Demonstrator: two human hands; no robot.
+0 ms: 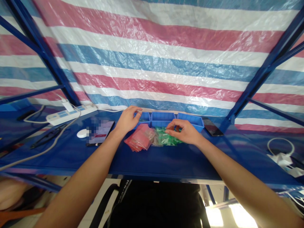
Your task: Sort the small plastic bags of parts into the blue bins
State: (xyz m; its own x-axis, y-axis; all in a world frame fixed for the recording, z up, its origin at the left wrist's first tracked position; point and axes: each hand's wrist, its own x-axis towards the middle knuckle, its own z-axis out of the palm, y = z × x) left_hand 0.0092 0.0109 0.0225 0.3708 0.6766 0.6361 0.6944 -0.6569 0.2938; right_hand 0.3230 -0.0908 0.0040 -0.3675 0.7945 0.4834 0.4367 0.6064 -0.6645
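Three small blue bins stand in a row at the back of the blue shelf: left bin [144,117], middle bin [163,119], right bin [193,121]. In front of them lie a pile of red plastic bags [140,139] and a pile of green plastic bags [166,138]. My left hand [127,119] reaches over the left bin's rim, fingers curled; whether it holds anything is hidden. My right hand [184,131] rests on the green bags, fingertips pinched on one.
A phone [101,132] with a lit screen, a white mouse [82,133] and a white power strip [71,114] with cables lie to the left. A dark phone [212,127] lies right of the bins. White chargers [283,158] sit far right. Blue frame posts flank the shelf; a striped tarp hangs behind.
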